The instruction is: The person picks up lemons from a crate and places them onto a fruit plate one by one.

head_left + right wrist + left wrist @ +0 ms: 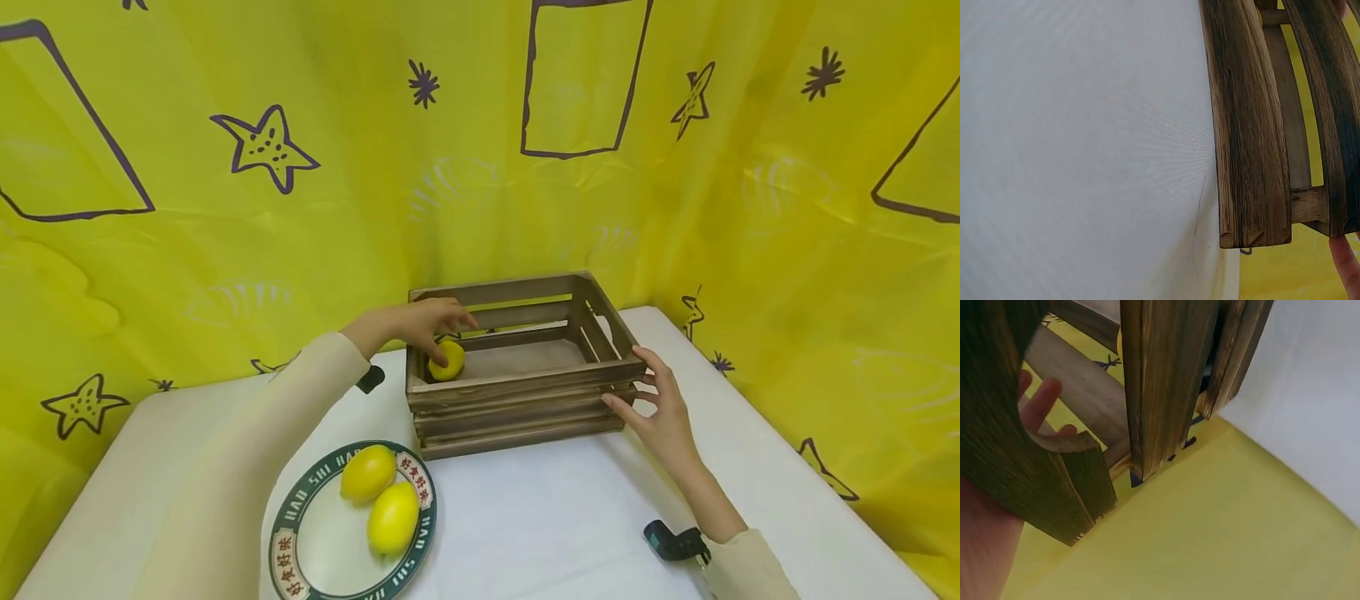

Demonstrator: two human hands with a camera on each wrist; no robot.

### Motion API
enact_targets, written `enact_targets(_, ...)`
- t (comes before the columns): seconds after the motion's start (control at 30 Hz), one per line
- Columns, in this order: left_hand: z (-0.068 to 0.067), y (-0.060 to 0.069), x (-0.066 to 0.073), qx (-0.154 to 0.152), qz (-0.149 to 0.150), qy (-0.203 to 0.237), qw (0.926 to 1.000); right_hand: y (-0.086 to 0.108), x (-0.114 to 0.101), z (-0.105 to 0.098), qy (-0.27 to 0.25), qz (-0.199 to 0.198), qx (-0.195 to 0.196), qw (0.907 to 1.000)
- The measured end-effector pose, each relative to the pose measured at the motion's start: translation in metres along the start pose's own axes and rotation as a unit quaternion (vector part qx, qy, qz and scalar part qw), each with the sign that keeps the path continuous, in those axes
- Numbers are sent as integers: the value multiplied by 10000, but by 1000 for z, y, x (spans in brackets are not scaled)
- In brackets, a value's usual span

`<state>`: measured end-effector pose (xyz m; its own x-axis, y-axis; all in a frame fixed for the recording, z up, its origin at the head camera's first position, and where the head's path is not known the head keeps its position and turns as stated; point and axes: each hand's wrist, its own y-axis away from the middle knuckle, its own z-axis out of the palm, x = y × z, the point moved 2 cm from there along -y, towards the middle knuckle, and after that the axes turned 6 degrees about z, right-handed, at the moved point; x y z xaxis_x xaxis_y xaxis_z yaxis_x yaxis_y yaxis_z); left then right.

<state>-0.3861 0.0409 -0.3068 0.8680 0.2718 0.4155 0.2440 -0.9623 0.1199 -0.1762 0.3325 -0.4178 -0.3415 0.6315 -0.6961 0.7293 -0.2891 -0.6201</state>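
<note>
A brown slatted wooden crate [517, 408] stands on the white table in the head view. My left hand [431, 323] reaches over its left end, fingers stretched out and thumb pointing down at a lemon [447, 362] in the near left corner inside. Whether the thumb touches that lemon I cannot tell. Through the handle cutout, the left wrist view shows loosely spread fingers [1044, 405]. At the crate's front right corner my right hand [663, 417] holds on, thumb on the front slats and fingers round the side.
Two lemons [393, 518] lie on a round plate [306, 487] with a green lettered rim, left of and nearer than the crate. A yellow patterned curtain [360, 225] hangs behind and beside the white table [525, 517]. Dark wrist devices [673, 543] are worn on both arms.
</note>
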Motion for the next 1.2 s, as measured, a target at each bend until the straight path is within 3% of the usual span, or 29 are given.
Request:
enact_targets(0.33, -5, -19, -8, -760, -653, -534, 9935, -3, -8, -1, 51, -58, 66, 9999)
enact_targets(0.53, 1, -33, -15, -1187, -899, -395, 9881, -3, -3, -2, -80, -34, 33, 10000)
enact_targets(0.73, 8, -41, -20, -1310, -1003, -234, 9860, -1, -1, -1, -86, -13, -21, 10000)
enact_targets(1.0, 16, -47, -22, -1770, -1447, -214, 9733, -1, 1, 0, -51, 16, -21, 10000)
enact_targets(1.2, 20, -48, -24, -2105, -1633, -612, 9619, -3, -10, -2, -21, -88, 25, 10000)
